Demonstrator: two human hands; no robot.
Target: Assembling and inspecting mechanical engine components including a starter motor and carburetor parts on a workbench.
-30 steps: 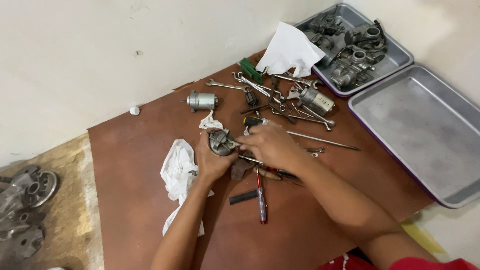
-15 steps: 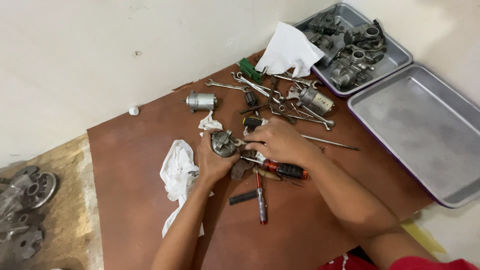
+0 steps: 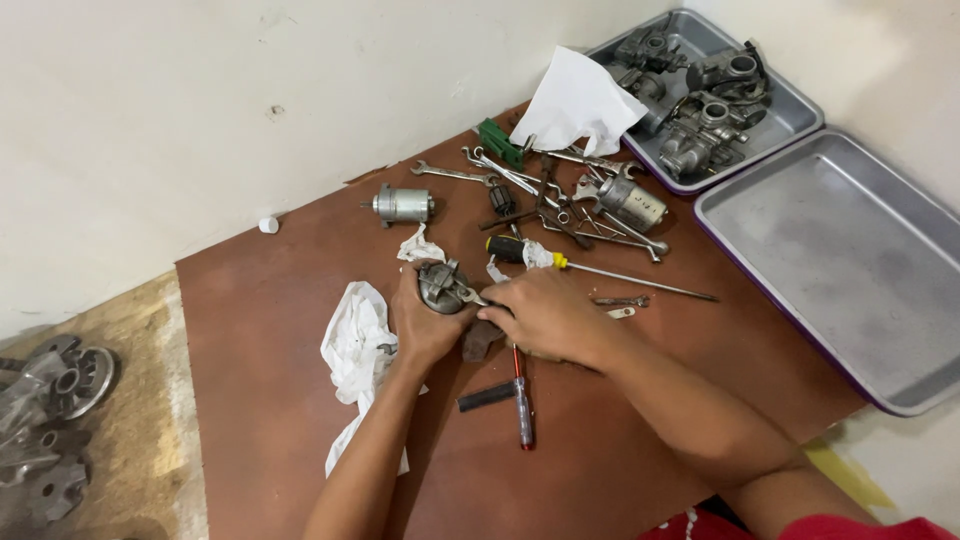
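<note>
My left hand (image 3: pixel 420 330) grips a small grey metal engine part (image 3: pixel 440 283) over the brown board (image 3: pixel 260 400). My right hand (image 3: pixel 545 315) is closed just right of it. Its fingertips pinch a small silver tool (image 3: pixel 470 297) that touches the part. A crumpled white rag (image 3: pixel 355 345) lies by my left wrist. Below my hands lie a clear-handled screwdriver with a red tip (image 3: pixel 521 400) and a short black handle (image 3: pixel 487 397). A yellow-and-black screwdriver (image 3: pixel 600 272) with a long shaft lies just beyond my right hand.
Wrenches and loose tools (image 3: pixel 540 190) are piled at the board's far side, near a small cylindrical motor (image 3: pixel 403 205) and white paper (image 3: pixel 580 105). A metal tray (image 3: pixel 800 118) holds carburetor-like parts; another grey tray (image 3: pixel 860 270) sits right. Metal castings (image 3: pixel 50 400) lie on the floor at left.
My right hand has shifted slightly toward me and now covers the red-handled tool that showed beneath it. My left hand keeps its hold on the part.
</note>
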